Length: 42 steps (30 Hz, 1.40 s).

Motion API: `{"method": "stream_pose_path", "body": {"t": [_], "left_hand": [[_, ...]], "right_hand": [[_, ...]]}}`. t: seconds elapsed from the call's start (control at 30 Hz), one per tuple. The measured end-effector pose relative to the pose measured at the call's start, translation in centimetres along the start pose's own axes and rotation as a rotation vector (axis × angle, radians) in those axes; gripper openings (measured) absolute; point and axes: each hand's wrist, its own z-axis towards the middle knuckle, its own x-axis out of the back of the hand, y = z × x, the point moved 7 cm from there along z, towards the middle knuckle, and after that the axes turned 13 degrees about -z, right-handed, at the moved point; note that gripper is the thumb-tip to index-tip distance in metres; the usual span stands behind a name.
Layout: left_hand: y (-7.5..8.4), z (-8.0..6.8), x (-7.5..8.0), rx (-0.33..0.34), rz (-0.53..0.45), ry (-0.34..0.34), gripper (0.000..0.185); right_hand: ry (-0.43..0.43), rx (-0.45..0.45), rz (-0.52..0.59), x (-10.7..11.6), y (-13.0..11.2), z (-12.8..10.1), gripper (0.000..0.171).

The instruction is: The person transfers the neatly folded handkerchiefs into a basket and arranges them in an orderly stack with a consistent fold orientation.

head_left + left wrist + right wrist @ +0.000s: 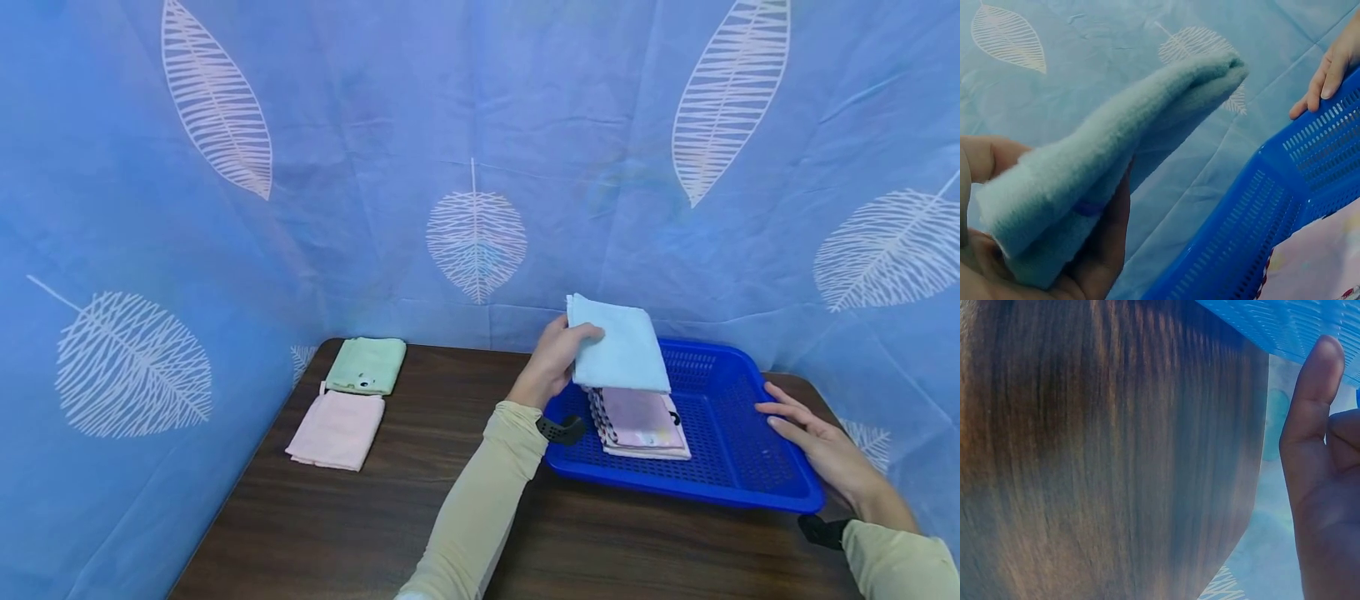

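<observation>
The person's left hand (553, 360) is gripping a folded light blue cloth (619, 348), thumb curled over one face and fingers under the other, and is holding it in the air above the blue basket (738, 492). The left wrist view is showing the same pinch on the thick fold. The right hand (813, 437) is resting with straight fingers on the basket's right rim, holding nothing, seemingly steadying it. A small stack of folded cloths (643, 423), pink and patterned, is lying in the basket below the raised one. On the far left of the brown table (360, 525), a green cloth (367, 365) and a pink cloth (337, 429) are lying singly, one just behind the other. Judging by this, two cloths are already lying out, one is being moved, and the stack is waiting.
</observation>
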Motion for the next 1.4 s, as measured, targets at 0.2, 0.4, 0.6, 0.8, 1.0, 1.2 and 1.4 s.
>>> {"method": "stream_pose_path", "body": {"t": [0.2,0.4,0.6,0.8,1.0,1.2,1.4], "left_hand": [[-0.5,0.5,-0.6,0.000,0.040,0.002,0.037],[-0.8,0.6,-0.9,0.043,0.049,-0.018,0.045],[-1.2,1.0,-1.4,0.078,0.039,-0.069,0.055],[-2.4,1.7,-1.9,0.134,-0.009,-0.112,0.054],[-3.3,2.2,-2.0,0.143,-0.016,-0.111,0.053],[-3.9,2.4,-2.1,0.158,0.002,-0.119,0.048],[-4.5,2.7,-2.2,0.184,0.005,-0.114,0.048]], "right_hand": [[0.002,-0.002,-0.007,0.0,-0.2,-0.1,0.051],[0.002,0.018,-0.007,-0.3,-0.5,0.0,0.048],[0.018,0.020,0.001,-0.2,-0.4,-0.1,0.047],[0.001,-0.017,0.005,-0.3,-0.1,-0.1,0.049],[0.006,-0.006,0.012,-0.2,-0.1,0.0,0.050],[0.018,0.002,0.003,-0.1,-0.2,-0.1,0.050],[0.016,0.020,0.032,-0.2,-0.1,-0.2,0.047]]}}
